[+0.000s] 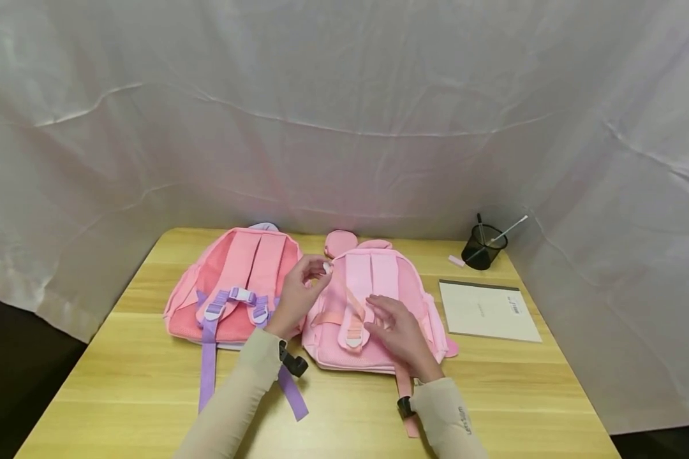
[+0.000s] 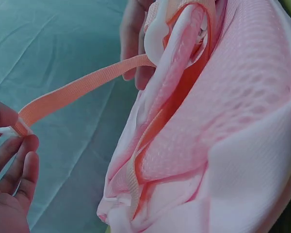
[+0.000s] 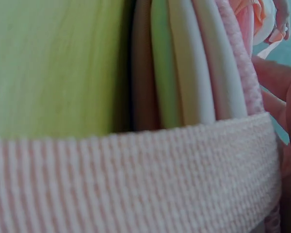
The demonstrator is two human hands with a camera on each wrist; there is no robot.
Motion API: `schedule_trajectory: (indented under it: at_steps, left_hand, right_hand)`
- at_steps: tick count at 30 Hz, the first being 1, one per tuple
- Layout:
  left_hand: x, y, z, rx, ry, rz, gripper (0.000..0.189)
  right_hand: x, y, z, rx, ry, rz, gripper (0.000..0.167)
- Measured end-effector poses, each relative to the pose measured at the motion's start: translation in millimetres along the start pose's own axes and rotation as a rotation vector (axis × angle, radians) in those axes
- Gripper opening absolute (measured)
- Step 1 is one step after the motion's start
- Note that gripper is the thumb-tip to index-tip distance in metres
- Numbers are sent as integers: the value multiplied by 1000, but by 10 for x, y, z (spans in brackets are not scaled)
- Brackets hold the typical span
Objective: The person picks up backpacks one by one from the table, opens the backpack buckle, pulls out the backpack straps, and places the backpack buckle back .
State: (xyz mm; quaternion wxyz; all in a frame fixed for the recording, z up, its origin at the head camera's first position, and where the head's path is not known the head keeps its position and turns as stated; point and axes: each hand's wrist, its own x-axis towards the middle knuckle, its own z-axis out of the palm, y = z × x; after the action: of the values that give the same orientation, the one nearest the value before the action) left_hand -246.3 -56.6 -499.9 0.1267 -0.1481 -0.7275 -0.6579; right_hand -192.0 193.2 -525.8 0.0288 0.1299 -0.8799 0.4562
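Observation:
A light pink backpack (image 1: 385, 274) lies back side up on the table, its two shoulder straps showing. With thumb and fingers, my left hand (image 1: 301, 293) pinches the white-tipped end of an orange webbing strap (image 2: 77, 93), drawn taut away from the pack. That strap runs to a white plastic buckle (image 2: 156, 40) on the shoulder strap. My right hand (image 1: 400, 328) is beside this buckle, fingers spread and slightly bent at the shoulder strap's edge. In the left wrist view, the right hand's fingers (image 2: 131, 41) show behind the buckle, partly hidden by it.
To the left lies a coral backpack (image 1: 281, 252) with purple straps trailing toward the front edge. On the right are a notebook (image 1: 485, 309), a black mesh pen holder (image 1: 478, 256) with pens, and a small pink eraser-like block (image 1: 456, 261). Grey curtains (image 1: 344, 159) surround the table.

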Motion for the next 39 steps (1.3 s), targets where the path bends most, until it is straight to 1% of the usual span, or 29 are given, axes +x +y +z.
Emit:
schedule_trajectory:
  at_steps: [4,7,12,17,21,24,27,31,34,39]
  left_hand:
    - [7,-10,14,-10,-1,-36,30]
    - [8,-17,34,-2,-1,-51,32]
    - [23,-37,69,1,-10,-50,34]
    - [48,-86,92,7,-3,-53,33]
    - [56,-130,107,1,7,-111,34]
    - [44,-145,126,3,35,-164,34]
    - [38,-162,159,-12,63,-196,34]
    - [32,-178,198,-27,66,-250,34]
    - [25,-198,206,-13,67,-289,34]
    - [21,-249,202,41,62,-326,32]
  right_hand:
    - [4,24,1,-16,-45,1,55]
    - [8,30,3,-36,-58,-10,55]
    - [10,50,14,-66,-59,-17,55]
    - [12,63,21,-72,-56,-26,56]
    - [6,79,25,-83,-48,-44,56]
    - [4,99,38,-89,-47,-54,57]
    - [4,107,46,-96,-44,-58,57]
    - [4,116,47,-114,-39,-53,57]
    - [4,122,52,-126,-40,-57,57]
    - [-4,116,54,-125,-34,-68,57]
